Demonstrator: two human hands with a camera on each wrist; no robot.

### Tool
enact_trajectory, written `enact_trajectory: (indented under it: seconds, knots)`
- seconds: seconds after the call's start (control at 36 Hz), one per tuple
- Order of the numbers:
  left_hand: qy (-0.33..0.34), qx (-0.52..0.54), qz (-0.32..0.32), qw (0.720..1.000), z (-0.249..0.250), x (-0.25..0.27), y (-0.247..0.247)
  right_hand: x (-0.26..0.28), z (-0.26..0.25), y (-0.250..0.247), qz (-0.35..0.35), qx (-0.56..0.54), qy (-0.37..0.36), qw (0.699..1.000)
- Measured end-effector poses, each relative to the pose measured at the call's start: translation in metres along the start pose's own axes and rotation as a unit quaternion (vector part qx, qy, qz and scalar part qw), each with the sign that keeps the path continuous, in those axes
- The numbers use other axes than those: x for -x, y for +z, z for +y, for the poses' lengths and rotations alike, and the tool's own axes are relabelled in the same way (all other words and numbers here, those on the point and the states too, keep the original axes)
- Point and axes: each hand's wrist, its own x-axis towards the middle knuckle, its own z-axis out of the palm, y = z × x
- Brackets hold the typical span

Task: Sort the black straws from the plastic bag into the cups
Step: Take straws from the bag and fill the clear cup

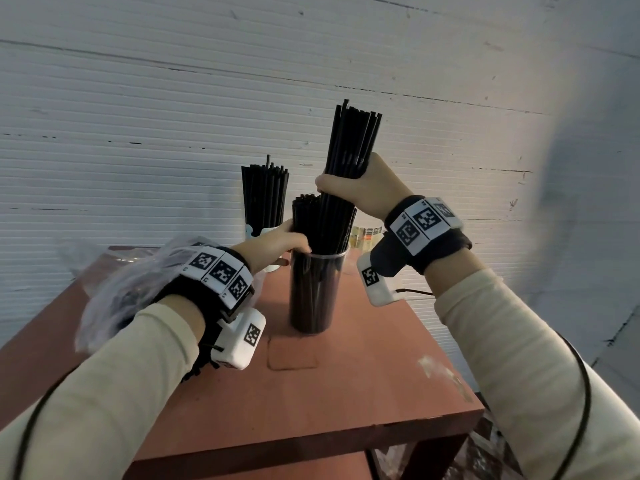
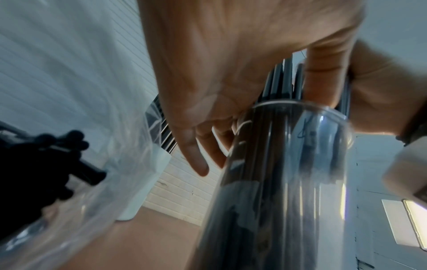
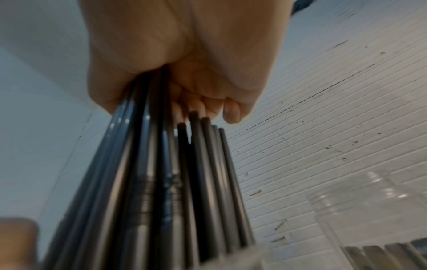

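Note:
A clear cup (image 1: 317, 299) packed with black straws stands mid-table. My right hand (image 1: 356, 188) grips a thick bundle of black straws (image 1: 353, 140) upright, its lower ends down among the straws in that cup. The right wrist view shows that hand (image 3: 184, 87) curled round the bundle (image 3: 150, 182). My left hand (image 1: 277, 242) clasps the cup's top; my thumb (image 2: 323, 82) presses the standing straws just above the rim, fingers (image 2: 196, 155) on the far side of the cup (image 2: 277, 182). The plastic bag (image 1: 121, 282) with more black straws (image 2: 34, 164) lies to the left.
A white cup (image 1: 265, 199) full of black straws stands behind, near the wall. A clear empty bottle (image 3: 369, 210) is to the right of the cup. The red-brown table (image 1: 363, 375) ends close on the right and at the front.

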Motion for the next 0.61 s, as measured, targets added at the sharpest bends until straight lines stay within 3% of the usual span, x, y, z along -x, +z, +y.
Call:
enact_trajectory:
  seconds: [0.11, 0.28, 0.36, 0.47, 0.61]
  knots:
    - [0.023, 0.007, -0.009, 1.0, -0.011, 0.0, 0.004, 0.006, 0.003, 0.006, -0.02, 0.012, 0.002, 1.0]
    - [0.06, -0.076, 0.026, 0.995, -0.023, 0.001, 0.01, 0.018, 0.01, 0.012, -0.027, 0.01, 0.008, 1.0]
    - [0.064, -0.085, 0.034, 0.994, -0.023, 0.002, 0.011, 0.019, 0.016, 0.015, -0.016, 0.068, 0.001, 0.998]
    - [0.061, -0.085, 0.049, 0.993, -0.025, 0.002, 0.013, 0.027, 0.016, 0.013, 0.065, 0.055, -0.016, 0.996]
    - [0.063, -0.097, 0.057, 0.992, -0.025, 0.001, 0.014, 0.033, -0.008, 0.007, 0.187, 0.063, -0.144, 0.97]
